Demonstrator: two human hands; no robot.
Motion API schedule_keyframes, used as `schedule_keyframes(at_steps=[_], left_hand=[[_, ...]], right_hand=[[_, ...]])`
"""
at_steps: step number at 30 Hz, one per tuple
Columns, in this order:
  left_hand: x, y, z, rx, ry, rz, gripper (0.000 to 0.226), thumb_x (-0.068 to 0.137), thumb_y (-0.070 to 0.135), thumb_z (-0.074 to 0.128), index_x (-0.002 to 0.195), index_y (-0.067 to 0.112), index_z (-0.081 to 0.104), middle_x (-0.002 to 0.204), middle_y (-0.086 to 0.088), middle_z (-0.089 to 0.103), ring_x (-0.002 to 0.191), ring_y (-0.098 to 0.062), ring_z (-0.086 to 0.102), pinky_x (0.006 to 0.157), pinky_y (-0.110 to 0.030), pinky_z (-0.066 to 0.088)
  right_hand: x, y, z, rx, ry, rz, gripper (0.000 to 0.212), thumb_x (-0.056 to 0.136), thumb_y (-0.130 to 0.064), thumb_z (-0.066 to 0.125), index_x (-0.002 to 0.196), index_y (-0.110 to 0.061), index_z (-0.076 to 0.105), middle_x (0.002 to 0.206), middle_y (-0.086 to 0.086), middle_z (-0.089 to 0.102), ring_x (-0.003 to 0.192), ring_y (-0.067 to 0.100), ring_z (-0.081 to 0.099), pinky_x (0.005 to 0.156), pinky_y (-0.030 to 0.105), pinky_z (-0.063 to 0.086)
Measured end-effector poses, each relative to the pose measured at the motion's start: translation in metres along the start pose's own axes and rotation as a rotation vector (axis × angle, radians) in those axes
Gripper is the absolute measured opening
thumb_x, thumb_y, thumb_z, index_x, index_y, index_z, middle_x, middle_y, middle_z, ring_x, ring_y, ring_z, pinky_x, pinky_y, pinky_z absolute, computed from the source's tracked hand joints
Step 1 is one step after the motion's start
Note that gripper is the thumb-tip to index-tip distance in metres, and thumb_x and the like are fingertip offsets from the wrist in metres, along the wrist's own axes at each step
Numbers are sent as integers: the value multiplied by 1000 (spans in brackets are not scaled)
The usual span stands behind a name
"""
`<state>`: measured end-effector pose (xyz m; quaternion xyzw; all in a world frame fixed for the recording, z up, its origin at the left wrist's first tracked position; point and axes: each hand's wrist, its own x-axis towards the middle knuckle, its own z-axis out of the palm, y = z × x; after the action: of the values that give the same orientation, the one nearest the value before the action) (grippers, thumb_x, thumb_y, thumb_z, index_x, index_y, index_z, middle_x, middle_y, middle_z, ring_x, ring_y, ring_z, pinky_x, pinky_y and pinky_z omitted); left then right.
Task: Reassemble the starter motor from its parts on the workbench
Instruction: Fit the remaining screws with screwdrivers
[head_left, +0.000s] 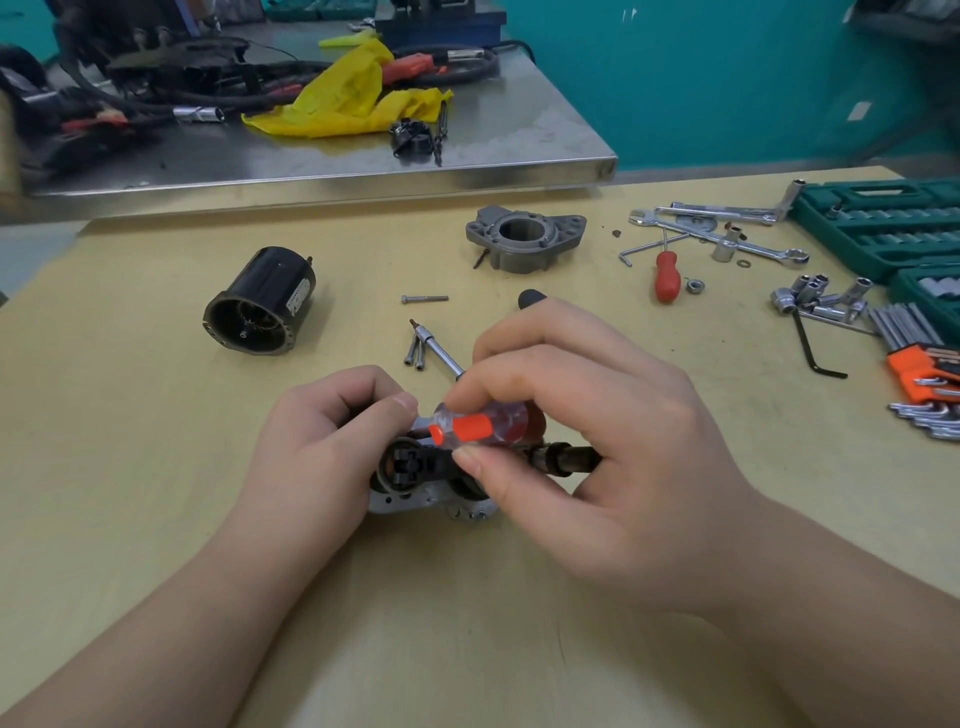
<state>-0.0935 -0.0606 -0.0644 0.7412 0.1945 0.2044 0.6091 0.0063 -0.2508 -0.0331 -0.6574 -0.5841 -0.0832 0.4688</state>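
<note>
Setting: a repair workshop. Wooden workbench (156, 519) strewn with wrenches (727, 241), loose sockets (810, 296), green socket set case (883, 228), hex keys (904, 327); steel-topped table (519, 130) behind holds cable bundles (130, 88).

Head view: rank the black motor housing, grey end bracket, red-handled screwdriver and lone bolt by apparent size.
1. black motor housing
2. grey end bracket, close to the housing and farther from the camera, so this order is unsure
3. red-handled screwdriver
4. lone bolt

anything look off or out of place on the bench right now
Nothing looks damaged or spilled. The black motor housing lies on its side and loose bolts sit scattered above the hands, but that fits a teardown in progress.
</note>
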Motion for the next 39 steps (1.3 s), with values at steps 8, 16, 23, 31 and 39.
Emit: schedule_keyframes(at_steps=[8, 16, 23, 31, 39], left_hand=[[0, -3, -1, -11, -11, 22, 24, 81, 20, 67, 79, -5, 65, 80, -41, 53, 68, -45, 50, 67, -55, 42], [-2, -2, 0, -12, -17, 47, 23, 80, 21, 65, 70, 0, 61, 74, -37, 51, 65, -26, 48, 63, -36, 37], [-2, -9, -4, -156, -18, 123, 43, 108, 22, 52, 71, 9, 69, 70, -18, 66, 67, -31, 64, 64, -32, 51], [0, -9, -4, -222, -88, 6, 65, 85, 78, 64, 73, 15, 68, 69, -15, 61, 67, -31, 53, 71, -53, 39], [0, -7, -2, -166, -40, 3, 61, 92, 69, 54, 71, 14, 72, 69, -18, 63, 66, -29, 56, 70, -48, 42]], right_hand=[[0, -2, 4, -38, 21, -52, 22, 90, -3, 82, 111, -7, 78, 100, 9, 59, 85, 15, 58, 79, 16, 44], [-6, 3, 10, 21, 8, -119, 23, 97, -4, 71, 119, 3, 75, 116, 17, 66, 90, 18, 64, 83, 21, 50], [-3, 3, 13, -24, 77, -178, 38, 96, -9, 76, 132, 2, 67, 111, 18, 74, 98, 21, 69, 91, 25, 54], [-7, 4, 14, 31, 55, -202, 32, 99, -5, 67, 127, 12, 68, 123, 24, 67, 104, 19, 66, 94, 26, 53], [-5, 8, 20, 15, 115, -139, 35, 98, -18, 74, 129, -3, 71, 99, 16, 64, 84, 15, 60, 78, 24, 51]])
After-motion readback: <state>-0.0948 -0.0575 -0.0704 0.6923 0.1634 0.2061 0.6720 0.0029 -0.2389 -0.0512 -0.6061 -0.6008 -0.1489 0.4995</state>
